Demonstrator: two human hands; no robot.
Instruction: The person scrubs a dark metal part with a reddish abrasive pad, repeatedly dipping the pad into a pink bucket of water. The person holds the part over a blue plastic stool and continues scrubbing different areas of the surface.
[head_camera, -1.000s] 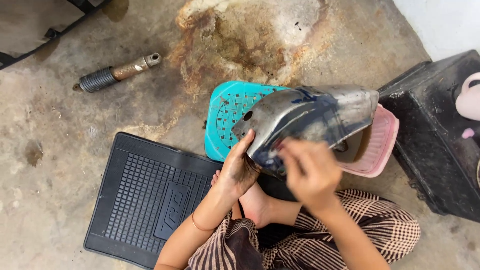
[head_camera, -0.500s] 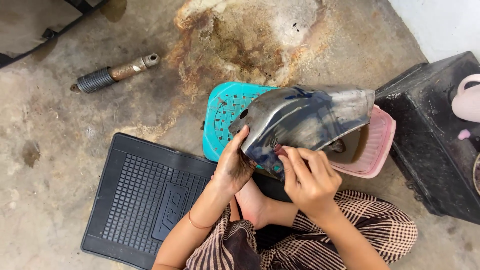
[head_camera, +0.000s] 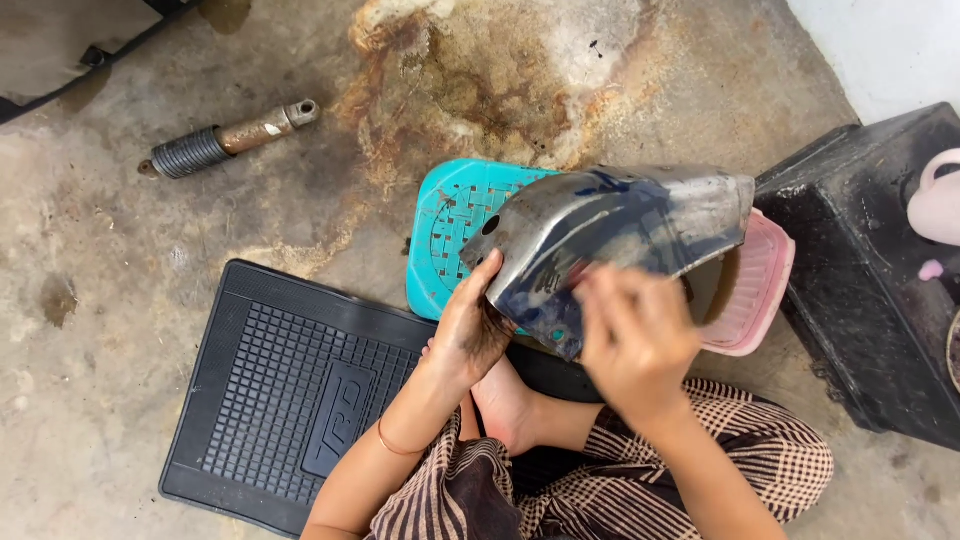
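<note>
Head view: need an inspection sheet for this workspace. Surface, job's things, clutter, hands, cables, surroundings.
Surface: bare concrete floor, with a large rusty stain at top centre.
Job's things: curved grey metal cover, worn and scratched, held up over a teal perforated tray and a pink tray.
Clutter: black rubber mat at lower left; coil-spring shock absorber lying at upper left.
Hands: left hand grips the cover's lower left edge; right hand is on the cover's front, blurred.
Cables: nothing seen.
Surroundings: black box at right, with pink items at the frame edge; the person sits cross-legged in checked trousers.
</note>
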